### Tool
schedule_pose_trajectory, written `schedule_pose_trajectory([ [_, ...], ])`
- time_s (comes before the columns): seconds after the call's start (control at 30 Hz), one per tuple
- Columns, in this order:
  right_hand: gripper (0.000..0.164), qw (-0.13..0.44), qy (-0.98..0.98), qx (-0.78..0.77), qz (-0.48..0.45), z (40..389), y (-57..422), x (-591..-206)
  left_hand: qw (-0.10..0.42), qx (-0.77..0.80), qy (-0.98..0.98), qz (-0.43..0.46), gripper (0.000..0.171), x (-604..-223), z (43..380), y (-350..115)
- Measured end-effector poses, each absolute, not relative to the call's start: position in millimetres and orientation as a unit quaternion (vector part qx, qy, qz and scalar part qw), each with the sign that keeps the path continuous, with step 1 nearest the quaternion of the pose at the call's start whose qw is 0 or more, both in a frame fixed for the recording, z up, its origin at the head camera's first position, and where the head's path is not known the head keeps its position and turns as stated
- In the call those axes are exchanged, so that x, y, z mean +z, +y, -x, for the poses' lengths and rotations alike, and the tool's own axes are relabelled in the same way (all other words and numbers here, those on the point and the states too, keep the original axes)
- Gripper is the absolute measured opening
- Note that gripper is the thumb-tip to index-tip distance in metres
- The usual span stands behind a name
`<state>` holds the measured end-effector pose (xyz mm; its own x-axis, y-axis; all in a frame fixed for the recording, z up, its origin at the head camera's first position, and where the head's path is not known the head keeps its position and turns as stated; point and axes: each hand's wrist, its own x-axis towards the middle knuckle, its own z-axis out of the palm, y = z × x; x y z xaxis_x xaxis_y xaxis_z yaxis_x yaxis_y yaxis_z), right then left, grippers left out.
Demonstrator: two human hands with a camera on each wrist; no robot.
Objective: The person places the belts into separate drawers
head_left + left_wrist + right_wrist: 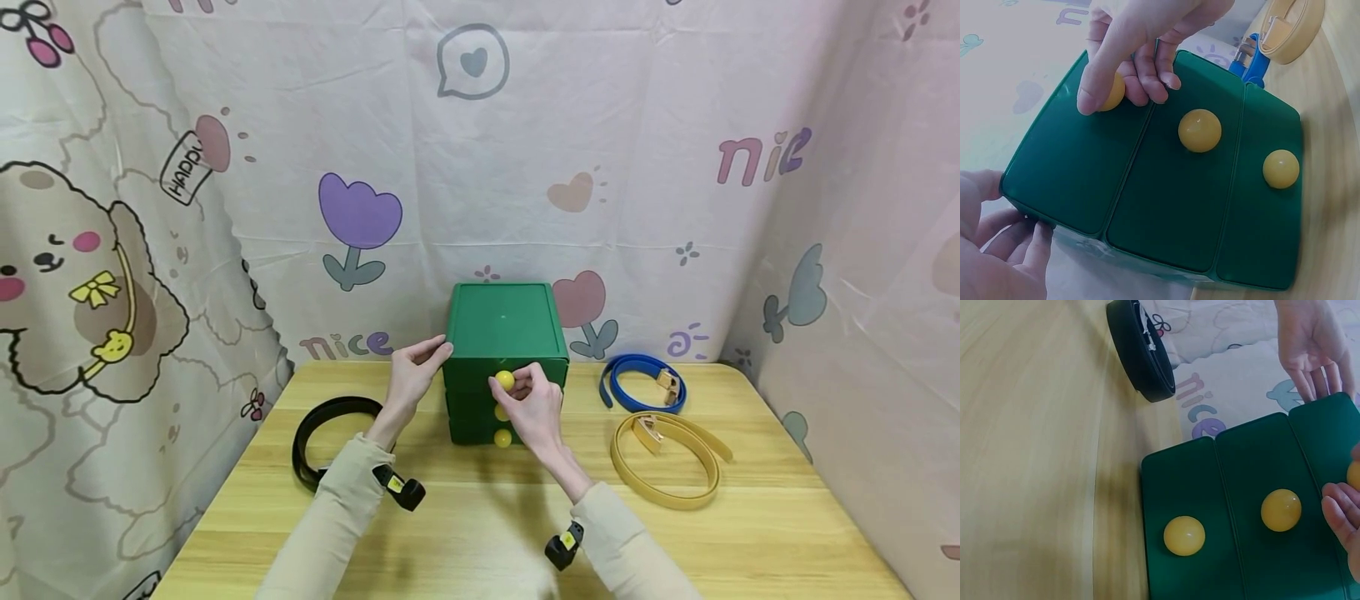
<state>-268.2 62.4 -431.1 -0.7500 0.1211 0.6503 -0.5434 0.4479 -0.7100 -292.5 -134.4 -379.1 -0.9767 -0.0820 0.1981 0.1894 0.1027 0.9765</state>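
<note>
green box: stands on the wooden table (pixel 465 537), in front of the printed cloth (pixel 480 167); green box (pixel 504 321) has three drawer fronts stacked, one yellow knob on each.
right hand: right hand (pixel 537 408) at the box's front, thumb and fingers pinching the top knob (pixel 505 380).
left hand: left hand (pixel 412 372) at the box's upper left front corner, fingertips touching it, fingers fairly straight, thumb apart from them; can't tell how hard they press.
other knobs: middle knob (pixel 1200 130) and bottom knob (pixel 502 437) in line below the top one on the box's front, both untouched.
black belt: black belt (pixel 299 446) coiled left of the box, partly behind the left forearm.
blue belt: blue belt (pixel 637 362) coiled right of the box, metal buckle on it.
yellow belt: yellow belt (pixel 678 501) coiled right of the box, nearer the person than the blue one, just beside it.
</note>
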Motion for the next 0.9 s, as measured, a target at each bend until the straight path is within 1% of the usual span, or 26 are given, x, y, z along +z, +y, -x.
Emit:
schedule_pose_trajectory([
  [0.23,0.028,0.327,-0.787,0.504,-0.137,268.3,62.7,-431.6,0.105,-0.670,-0.734,0.036,0.038,-379.2,292.2,-134.5],
  [0.5,0.027,0.329,-0.787,0.502,-0.141,267.6,63.7,-432.6,0.125,-0.674,-0.726,0.063,0.039,-384.5,293.7,-136.1],
  [0.73,0.028,0.325,-0.786,0.506,-0.144,265.0,64.4,-431.3,0.102,-0.670,-0.735,0.037,0.038,-378.9,292.4,-134.3],
  [0.9,0.028,0.325,-0.785,0.505,-0.149,263.2,64.4,-431.8,0.101,-0.669,-0.736,0.037,0.038,-379.1,292.8,-134.5],
])
